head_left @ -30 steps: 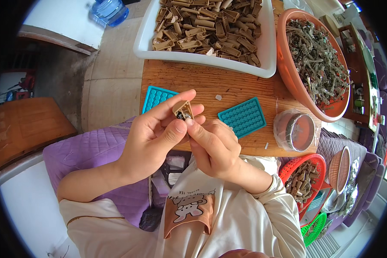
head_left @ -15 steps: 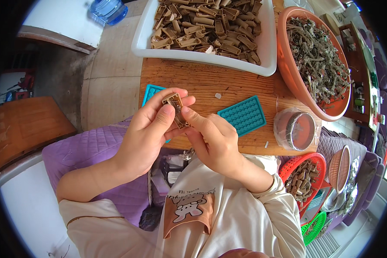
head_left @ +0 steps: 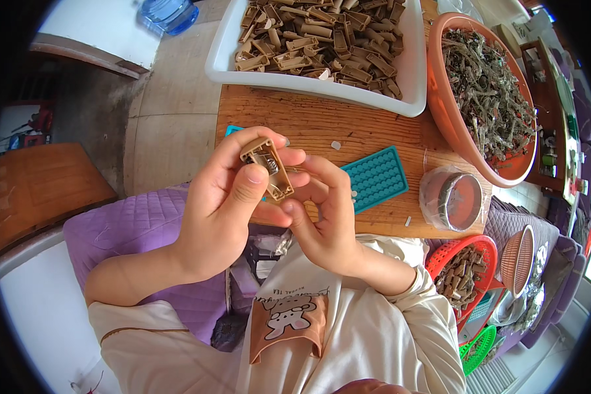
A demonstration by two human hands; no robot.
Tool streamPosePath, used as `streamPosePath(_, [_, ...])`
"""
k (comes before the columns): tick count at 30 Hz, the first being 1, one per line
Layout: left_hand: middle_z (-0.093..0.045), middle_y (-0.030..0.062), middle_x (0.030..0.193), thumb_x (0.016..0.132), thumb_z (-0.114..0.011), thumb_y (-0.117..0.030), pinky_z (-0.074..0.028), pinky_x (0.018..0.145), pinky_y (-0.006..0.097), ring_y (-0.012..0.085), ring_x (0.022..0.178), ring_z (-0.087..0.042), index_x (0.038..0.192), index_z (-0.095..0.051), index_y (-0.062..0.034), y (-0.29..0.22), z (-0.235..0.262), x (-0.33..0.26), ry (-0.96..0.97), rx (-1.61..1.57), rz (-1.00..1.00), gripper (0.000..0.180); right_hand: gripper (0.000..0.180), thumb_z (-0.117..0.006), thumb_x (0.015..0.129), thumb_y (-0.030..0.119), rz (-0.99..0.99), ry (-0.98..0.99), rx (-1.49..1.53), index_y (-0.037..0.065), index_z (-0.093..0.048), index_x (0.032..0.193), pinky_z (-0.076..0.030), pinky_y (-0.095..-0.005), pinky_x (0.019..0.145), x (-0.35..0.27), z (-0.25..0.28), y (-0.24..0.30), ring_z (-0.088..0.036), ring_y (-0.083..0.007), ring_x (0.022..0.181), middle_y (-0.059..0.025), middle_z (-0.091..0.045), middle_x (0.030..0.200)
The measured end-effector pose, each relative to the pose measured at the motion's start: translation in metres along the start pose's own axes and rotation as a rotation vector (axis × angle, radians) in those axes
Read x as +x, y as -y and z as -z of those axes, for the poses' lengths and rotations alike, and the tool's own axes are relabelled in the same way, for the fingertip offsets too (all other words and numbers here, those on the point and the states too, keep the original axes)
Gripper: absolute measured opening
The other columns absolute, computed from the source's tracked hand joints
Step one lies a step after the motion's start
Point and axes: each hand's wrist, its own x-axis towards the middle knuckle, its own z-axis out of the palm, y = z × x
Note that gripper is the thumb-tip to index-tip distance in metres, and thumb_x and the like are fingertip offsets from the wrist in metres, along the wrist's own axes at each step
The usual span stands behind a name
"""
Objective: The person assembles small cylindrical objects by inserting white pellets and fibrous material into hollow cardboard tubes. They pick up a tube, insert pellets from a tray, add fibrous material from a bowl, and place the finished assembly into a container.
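Note:
A small brown plastic casing [head_left: 281, 176], hollow and tilted, sits in my left hand [head_left: 220, 194], closed round it with the thumb on its near side. A metal coil spring [head_left: 270, 164] shows inside the hollow. Just right of the casing is my right hand [head_left: 328, 220], its thumb and forefinger apart; the thumb tip is by the casing's lower end. Some right fingertips are partly hidden behind the casing and left fingers. Under the hands on the wooden table [head_left: 374, 134] lies a teal dimpled tray [head_left: 376, 178]; another teal tray [head_left: 235, 130] is mostly covered by my left hand.
A white bin [head_left: 410, 98] of brown casings stands at the back. Beside it are an orange basin [head_left: 438, 79] of tangled grey-green scraps and a plastic-lined round container [head_left: 458, 200]. Red [head_left: 491, 253] and green [head_left: 484, 348] baskets sit low at right.
My right thumb and forefinger have spread apart and come off the casing's face. The casing has turned slightly in my left hand, showing more of its inside and the spring.

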Motion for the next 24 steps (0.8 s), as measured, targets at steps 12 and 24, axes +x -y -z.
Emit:
streamPosePath(12, [-0.05, 0.0092, 0.112, 0.09, -0.04, -0.025, -0.043, 0.086, 0.033, 0.0202, 0.107, -0.048, 0.115, -0.04, -0.0052, 0.015, 0.001, 0.005, -0.012, -0.285, 0.227, 0.032, 0.06, -0.054, 0.066, -0.004, -0.095, 0.066, 0.152, 0.002, -0.031, 0.121, -0.042, -0.0325, 0.082, 0.016, 0.018, 0.002, -0.054, -0.0238, 0.094, -0.016, -0.051, 0.106])
streamPosePath(24, [-0.054, 0.0088, 0.101, 0.089, -0.042, -0.012, -0.041, 0.082, 0.025, 0.012, 0.095, -0.05, 0.11, -0.044, 0.0001, 0.028, -0.002, 0.001, -0.001, 0.129, 0.09, 0.025, 0.039, -0.061, 0.071, 0.002, -0.132, 0.06, -0.207, 0.001, -0.043, 0.106, -0.048, -0.0286, 0.066, 0.019, 0.009, -0.001, -0.06, -0.0185, 0.072, -0.0094, -0.059, 0.077])
